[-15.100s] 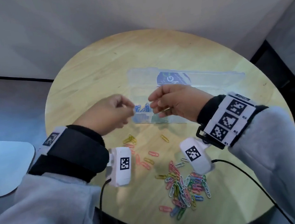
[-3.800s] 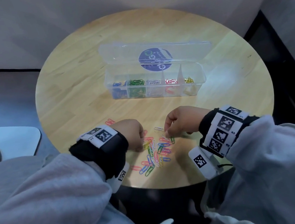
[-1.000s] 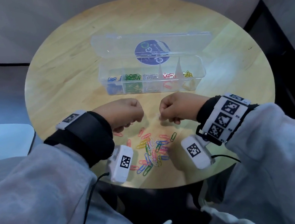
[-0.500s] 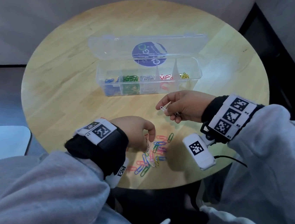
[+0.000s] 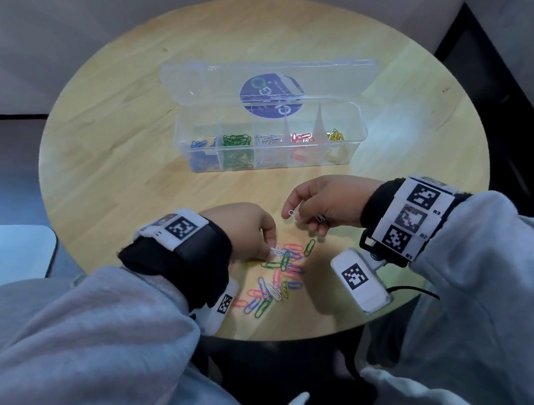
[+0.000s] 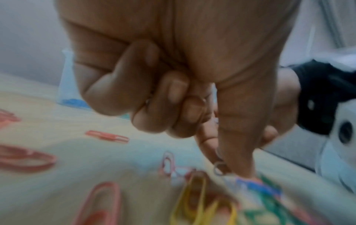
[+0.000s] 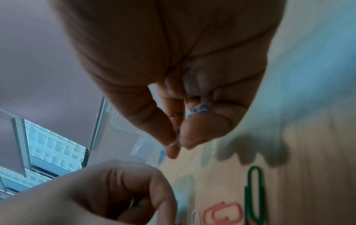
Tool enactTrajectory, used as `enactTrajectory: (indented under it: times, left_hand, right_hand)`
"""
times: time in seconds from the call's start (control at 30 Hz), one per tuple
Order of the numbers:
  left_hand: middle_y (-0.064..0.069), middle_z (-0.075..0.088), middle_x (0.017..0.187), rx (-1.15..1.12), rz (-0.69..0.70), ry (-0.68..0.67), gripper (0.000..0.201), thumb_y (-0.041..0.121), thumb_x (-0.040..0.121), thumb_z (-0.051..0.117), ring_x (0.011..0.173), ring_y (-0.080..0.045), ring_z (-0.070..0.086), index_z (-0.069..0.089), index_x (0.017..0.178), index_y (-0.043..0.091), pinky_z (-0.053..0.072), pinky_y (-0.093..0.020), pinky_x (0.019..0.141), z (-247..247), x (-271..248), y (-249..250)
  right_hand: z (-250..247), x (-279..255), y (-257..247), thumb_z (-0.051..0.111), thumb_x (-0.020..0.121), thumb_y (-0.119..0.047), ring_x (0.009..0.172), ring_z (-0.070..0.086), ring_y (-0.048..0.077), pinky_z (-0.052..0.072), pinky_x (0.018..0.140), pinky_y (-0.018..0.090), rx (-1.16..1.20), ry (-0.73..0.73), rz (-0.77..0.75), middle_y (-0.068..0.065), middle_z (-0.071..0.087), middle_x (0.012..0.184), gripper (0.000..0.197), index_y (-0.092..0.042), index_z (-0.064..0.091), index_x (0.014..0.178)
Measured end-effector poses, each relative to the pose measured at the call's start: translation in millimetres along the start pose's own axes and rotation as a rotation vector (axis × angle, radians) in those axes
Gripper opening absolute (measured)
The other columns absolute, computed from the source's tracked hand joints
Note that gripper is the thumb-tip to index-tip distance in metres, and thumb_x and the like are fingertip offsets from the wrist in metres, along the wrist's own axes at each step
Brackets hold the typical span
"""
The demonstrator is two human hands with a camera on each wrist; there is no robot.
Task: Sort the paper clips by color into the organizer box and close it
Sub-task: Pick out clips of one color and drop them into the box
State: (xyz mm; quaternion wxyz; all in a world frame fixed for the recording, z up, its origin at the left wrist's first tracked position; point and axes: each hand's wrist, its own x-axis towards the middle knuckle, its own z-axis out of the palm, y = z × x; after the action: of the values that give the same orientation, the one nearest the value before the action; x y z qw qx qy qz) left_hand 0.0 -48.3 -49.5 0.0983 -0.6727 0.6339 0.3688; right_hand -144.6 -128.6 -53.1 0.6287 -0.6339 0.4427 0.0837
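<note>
Right hand [image 5: 326, 205] is pinching a white wire paper clip [image 5: 293, 213] above the round wooden table [image 5: 114, 159], near its front edge. Left hand [image 5: 245, 231] is pinching another white clip [image 5: 277, 250] at the loose multicoloured clip pile [image 5: 276, 278]. Clear plastic 5-compartment organizer box [image 5: 274, 163] is sitting mid-table, lid [image 5: 211, 78] open, colours separated.

Grey sleeves [image 5: 75, 340], black wristbands [image 5: 182, 255] with checkered white marker tags [image 5: 417, 215]
</note>
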Motion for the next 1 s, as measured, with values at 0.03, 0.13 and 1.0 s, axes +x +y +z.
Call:
enactTrajectory:
  times: [0.03,0.13,1.0]
  left_hand:
    - [0.006,0.054,0.060,-0.055,0.001,0.009,0.010,0.030,0.083,0.067,0.035,0.001,0.049,0.060,0.079,0.025,0.038,-0.021,0.052,-2,-1,-2]
    - [0.008,0.051,0.061,-0.121,0.011,0.051,0.009,0.030,0.084,0.066,0.053,-0.005,0.047,0.059,0.080,0.026,0.036,-0.022,0.054,-12,-5,-7]
    - [0.009,0.041,0.045,-0.947,-0.038,0.085,0.029,0.016,0.076,0.066,0.041,-0.008,0.027,0.039,0.063,0.020,0.017,-0.013,0.035,-29,-16,-16]
  right_hand:
    - [0,1,0,0.042,0.088,0.006,0.050,0.044,0.016,0.043,0.048,0.024,-0.003,-0.001,0.005,0.009,0.045,0.062,0.023,-0.010,0.058,0.081]
    - [-1,2,2,0.037,0.088,0.004,0.049,0.046,0.019,0.043,0.048,0.025,0.008,0.017,0.026,0.010,0.046,0.058,0.025,-0.007,0.056,0.075]
    - [34,6,-7,0.063,0.081,-0.018,0.054,0.050,0.012,0.040,0.054,0.025,-0.868,-0.012,-0.143,-0.006,0.052,0.060,0.009,-0.021,0.058,0.088]
